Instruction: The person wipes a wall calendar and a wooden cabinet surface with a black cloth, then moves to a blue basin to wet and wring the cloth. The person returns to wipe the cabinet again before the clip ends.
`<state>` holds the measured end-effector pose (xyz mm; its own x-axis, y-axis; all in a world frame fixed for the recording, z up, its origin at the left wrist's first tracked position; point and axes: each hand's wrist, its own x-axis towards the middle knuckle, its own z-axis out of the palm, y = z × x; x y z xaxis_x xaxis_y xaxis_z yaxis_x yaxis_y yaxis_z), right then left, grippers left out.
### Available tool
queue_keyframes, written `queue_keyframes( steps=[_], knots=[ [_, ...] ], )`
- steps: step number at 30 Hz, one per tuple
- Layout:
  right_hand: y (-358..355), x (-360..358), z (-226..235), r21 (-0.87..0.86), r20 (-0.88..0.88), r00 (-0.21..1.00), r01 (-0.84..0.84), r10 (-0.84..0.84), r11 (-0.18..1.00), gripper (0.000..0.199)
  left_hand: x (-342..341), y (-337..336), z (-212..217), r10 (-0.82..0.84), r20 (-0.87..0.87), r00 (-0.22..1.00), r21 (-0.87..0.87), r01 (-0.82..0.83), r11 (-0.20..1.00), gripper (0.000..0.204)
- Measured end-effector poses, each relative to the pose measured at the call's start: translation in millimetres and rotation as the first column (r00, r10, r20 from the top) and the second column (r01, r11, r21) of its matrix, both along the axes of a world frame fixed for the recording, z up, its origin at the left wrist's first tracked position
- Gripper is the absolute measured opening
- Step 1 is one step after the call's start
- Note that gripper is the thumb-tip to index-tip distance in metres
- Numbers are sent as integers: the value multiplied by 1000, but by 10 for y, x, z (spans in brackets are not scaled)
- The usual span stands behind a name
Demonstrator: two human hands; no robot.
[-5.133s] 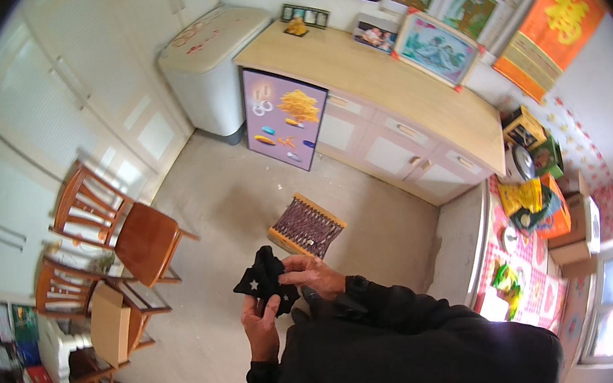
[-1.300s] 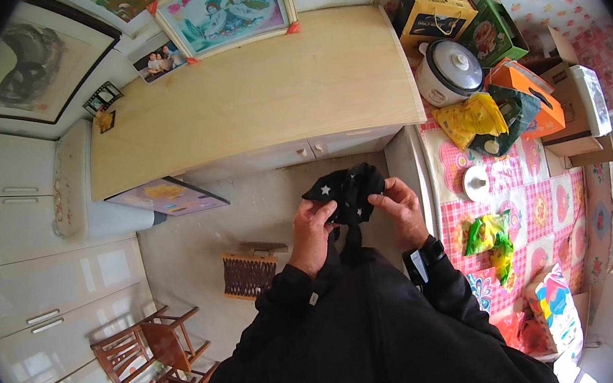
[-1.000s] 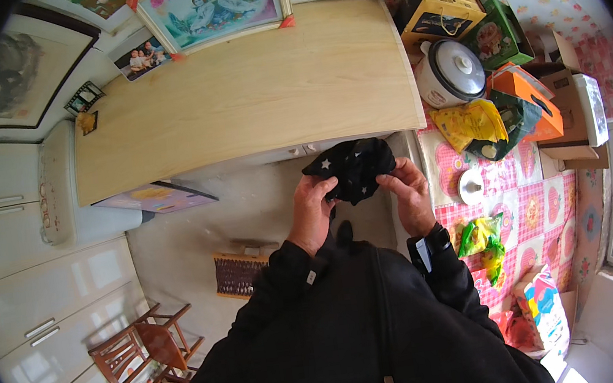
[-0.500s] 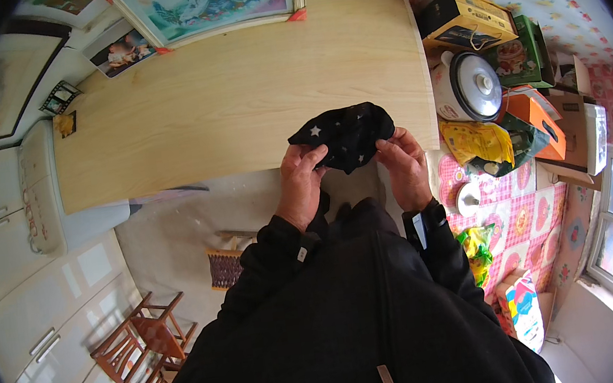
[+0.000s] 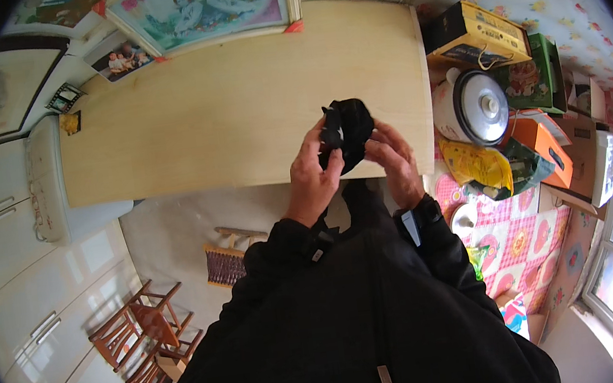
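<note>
A small black cloth piece with white stars (image 5: pixel 354 128) is bunched up over the near edge of the pale wooden tabletop (image 5: pixel 198 117). Its exact kind does not show. My left hand (image 5: pixel 312 175) grips its left side, the thumb in front and the fingers partly behind the fabric. On the other side my right hand (image 5: pixel 394 156) has its fingers curled against the cloth's lower right part. Folds of the fabric hide some fingertips.
Right of the table stand a white rice cooker (image 5: pixel 483 105), a black and yellow box (image 5: pixel 478 34), a yellow bag (image 5: pixel 475 165) and an orange box (image 5: pixel 542 146). A framed picture (image 5: pixel 204 9) leans at the back. Wooden chairs (image 5: pixel 151 325) stand lower left.
The cloth has gone from spread out to bunched and turned more upright. My hands have come closer together around it, the right one moving inward.
</note>
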<state>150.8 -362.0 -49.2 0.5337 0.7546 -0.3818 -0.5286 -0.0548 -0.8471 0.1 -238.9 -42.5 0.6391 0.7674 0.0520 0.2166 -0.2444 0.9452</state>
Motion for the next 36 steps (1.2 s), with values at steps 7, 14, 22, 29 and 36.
queue_keyframes(
  steps=[7,14,22,29,36],
  knots=[
    [-47,361,20,8,55,994,-95,95,995,67,498,-226,63,-193,3,981,-129,192,973,46],
    [-11,1021,-651,-245,641,756,41,130,969,49,562,-129,-329,55,115,992,-657,35,753,50],
    [960,2179,-1656,-224,974,141,493,177,840,42,227,279,-1407,244,-126,961,-408,-275,871,26],
    [1290,2276,-1951,-337,925,-159,79,346,938,63,335,857,-1750,278,-193,941,-598,-337,727,21],
    [1651,3458,-2068,-376,877,-17,597,480,708,57,299,1064,-1720,241,-228,943,-684,-331,649,26]
  ],
)
